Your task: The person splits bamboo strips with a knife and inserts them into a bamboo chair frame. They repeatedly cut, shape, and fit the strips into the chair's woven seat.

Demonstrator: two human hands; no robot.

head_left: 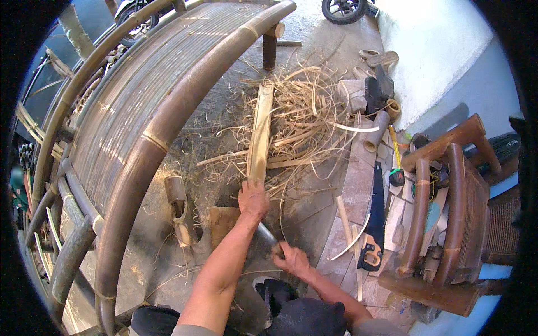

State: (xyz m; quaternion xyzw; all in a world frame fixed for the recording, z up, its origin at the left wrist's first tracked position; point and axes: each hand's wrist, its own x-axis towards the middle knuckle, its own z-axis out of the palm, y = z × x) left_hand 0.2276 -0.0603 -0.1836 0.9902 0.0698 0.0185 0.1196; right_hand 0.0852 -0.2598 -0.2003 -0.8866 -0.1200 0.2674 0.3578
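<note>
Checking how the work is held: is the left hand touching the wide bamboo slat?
Touching. The head view shows the left hand closed on the near end of the slat, with no gap between them.

There are two bare hands [254, 200], one long pale split-bamboo piece [260, 134], one grey metal tool [267, 234], one dark-bladed handsaw with a wooden grip [376, 218], one tape measure with yellow tape [397, 177] and one heap of pale curled shavings [300, 120].
</note>
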